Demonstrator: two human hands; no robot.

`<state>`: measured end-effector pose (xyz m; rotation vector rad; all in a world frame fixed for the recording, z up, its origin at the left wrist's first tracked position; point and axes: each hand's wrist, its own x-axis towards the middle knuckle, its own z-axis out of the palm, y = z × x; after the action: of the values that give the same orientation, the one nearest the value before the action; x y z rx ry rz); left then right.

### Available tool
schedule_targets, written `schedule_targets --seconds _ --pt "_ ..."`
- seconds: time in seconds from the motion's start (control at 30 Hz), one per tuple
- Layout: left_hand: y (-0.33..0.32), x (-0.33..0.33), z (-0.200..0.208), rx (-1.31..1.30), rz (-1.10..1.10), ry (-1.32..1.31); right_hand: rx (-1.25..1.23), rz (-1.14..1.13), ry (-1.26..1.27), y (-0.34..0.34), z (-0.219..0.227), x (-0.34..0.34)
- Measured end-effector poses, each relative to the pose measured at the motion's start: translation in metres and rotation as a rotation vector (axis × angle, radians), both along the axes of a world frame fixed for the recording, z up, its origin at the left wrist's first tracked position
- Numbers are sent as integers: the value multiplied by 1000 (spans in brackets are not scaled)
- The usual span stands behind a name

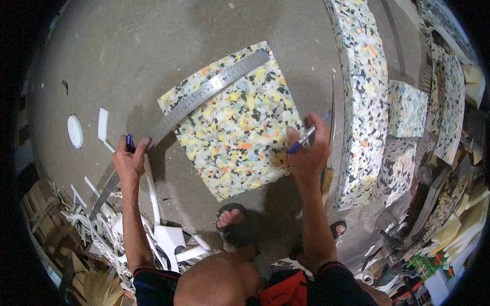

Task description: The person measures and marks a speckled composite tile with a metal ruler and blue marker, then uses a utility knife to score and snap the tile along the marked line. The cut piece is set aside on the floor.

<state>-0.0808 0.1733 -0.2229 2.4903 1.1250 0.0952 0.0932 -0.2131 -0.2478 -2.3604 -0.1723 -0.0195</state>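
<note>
A square sheet of speckled foam (245, 122), flecked with yellow, black, white and orange, lies on the floor in front of me. A long metal ruler (204, 93) crosses its far part at a slant and runs past the sheet's left edge. My left hand (129, 159) is closed on the ruler beyond that edge. A small blue piece (129, 141), perhaps a pen cap, also sits between its fingers. Over the sheet's right edge, my right hand (310, 150) is closed around a pen (308, 135) with a blue end and a pale barrel.
Along the right runs a long speckled foam block (363, 102), with smaller foam blocks (407, 108) beyond it. A long thin knife (327, 178) with a wooden handle lies beside it. White foam scraps (166, 239) pile up at lower left. A white oval piece (75, 131) lies far left.
</note>
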Motion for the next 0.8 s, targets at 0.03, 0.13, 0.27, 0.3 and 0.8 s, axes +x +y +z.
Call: schedule_targets --seconds 0.03,0.13,0.27,0.3,0.8 --pt "4 -1 0 -1 -18 2 7 33 -7 8 1 2" --pt "8 7 -5 -5 -75 17 6 148 -41 32 1 14" --pt "11 23 -3 24 -100 58 8 343 -161 61 -6 24" --pt "13 25 -5 20 -105 58 3 381 -211 66 -8 24" --pt "16 16 -13 -54 -91 4 -66 472 -198 88 -17 31"
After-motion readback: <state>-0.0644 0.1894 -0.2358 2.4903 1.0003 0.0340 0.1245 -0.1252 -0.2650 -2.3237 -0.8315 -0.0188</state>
